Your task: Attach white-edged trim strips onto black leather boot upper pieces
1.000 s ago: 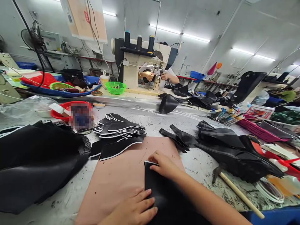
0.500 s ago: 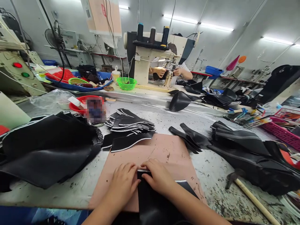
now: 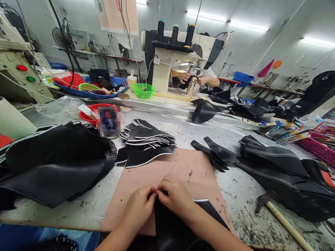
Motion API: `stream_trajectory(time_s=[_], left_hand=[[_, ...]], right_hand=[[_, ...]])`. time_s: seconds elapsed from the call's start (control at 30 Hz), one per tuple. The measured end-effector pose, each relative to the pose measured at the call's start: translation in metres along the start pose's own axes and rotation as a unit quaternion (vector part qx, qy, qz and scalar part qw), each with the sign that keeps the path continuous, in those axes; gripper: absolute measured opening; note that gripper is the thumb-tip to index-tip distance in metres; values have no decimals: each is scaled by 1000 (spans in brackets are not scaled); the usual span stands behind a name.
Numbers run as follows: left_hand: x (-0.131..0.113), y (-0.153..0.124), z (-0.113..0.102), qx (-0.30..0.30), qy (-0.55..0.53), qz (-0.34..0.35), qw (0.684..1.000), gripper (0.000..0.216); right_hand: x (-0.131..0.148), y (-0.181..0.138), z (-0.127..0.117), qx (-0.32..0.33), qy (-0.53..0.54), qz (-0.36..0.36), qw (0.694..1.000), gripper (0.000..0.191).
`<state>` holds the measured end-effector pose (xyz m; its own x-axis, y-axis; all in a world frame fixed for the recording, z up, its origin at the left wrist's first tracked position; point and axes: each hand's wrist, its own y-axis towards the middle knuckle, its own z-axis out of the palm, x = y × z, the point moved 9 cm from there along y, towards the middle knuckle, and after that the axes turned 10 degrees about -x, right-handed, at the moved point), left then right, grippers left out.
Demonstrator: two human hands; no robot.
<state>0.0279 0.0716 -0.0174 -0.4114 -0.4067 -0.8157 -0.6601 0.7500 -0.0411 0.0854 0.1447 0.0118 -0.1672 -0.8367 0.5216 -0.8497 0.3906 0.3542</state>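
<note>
Both of my hands meet at the top edge of a black leather piece [image 3: 167, 226] on a pinkish board [image 3: 193, 167]. My left hand [image 3: 140, 205] pinches the piece's upper left corner between thumb and fingers. Close beside it, my right hand [image 3: 175, 195] grips the same edge, its fingers curled over. The edge under my fingers is mostly hidden. A second black part with a white edge [image 3: 209, 205] shows from under my right forearm. Beyond my hands lies a stack of black pieces with white edges [image 3: 149, 136].
A large pile of black leather [image 3: 52, 160] lies left; more black parts [image 3: 274, 174] lie right. A hammer [image 3: 282, 218] rests at right front. Behind stand a green basket [image 3: 143, 91], a red bowl [image 3: 87, 113] and a sewing machine [image 3: 161, 69], where another person's hands [image 3: 181, 75] work.
My fingers have closed onto the top edge of the black leather piece, and its white strip no longer shows between them. The view has shifted slightly.
</note>
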Motion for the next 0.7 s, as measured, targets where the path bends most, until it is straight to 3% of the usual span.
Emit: stream_trajectory(time_s=[0.17, 0.4, 0.47, 0.6, 0.63, 0.7], left_hand=[[-2, -2, 3, -4, 3, -4, 1000, 22], [-1, 2, 0, 0, 72, 2, 997, 15], [-1, 4, -1, -10, 120, 7, 993, 13], [-4, 8, 5, -14, 224, 43, 974, 19], [-6, 8, 7, -12, 245, 59, 968, 20], [-11, 9, 11, -12, 278, 98, 956, 22]], right_hand=[[8, -4, 4, 1, -7, -22, 1000, 14], [-21, -4, -11, -73, 113, 89, 987, 11], [-36, -12, -19, -80, 193, 128, 970, 10], [-74, -44, -39, -84, 385, 217, 893, 15], [-84, -54, -50, -94, 369, 224, 897, 18], [-100, -75, -74, -101, 260, 229, 933, 20]])
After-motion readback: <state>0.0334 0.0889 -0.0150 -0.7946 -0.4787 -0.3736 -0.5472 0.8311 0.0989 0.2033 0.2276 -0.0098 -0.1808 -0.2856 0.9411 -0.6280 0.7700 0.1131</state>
